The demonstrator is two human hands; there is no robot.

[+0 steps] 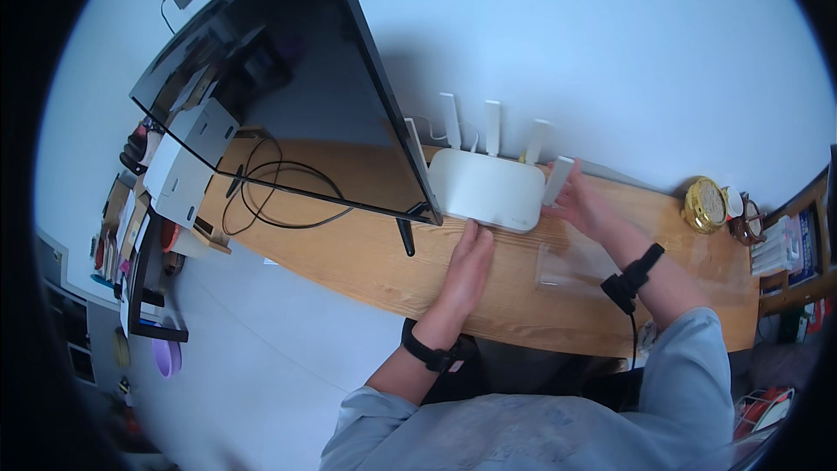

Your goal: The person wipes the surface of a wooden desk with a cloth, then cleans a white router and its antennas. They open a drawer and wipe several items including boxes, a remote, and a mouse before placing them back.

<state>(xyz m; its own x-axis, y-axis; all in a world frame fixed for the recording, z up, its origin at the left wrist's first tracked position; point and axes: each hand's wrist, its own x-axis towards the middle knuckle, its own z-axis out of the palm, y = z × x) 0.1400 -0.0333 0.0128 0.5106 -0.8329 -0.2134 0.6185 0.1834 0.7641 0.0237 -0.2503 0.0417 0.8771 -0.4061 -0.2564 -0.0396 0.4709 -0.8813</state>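
A white Wi-Fi router with several upright flat antennas stands on the wooden desk, against the wall. The fingertips of my left hand are at the router's front edge, with the fingers extended and close together. At the router's right end, my right hand is beside and partly behind the rightmost antenna. That antenna hides some of the fingers, so whether they grip it is unclear. The router's left end is partly hidden behind a large black flat screen. White cables run behind the router.
The screen's foot stands left of my left hand. A coiled black cable lies under the screen, near a white printer-like box. Clear plastic sheeting lies at right, before a gold bowl of grains. Black wrist straps circle both wrists.
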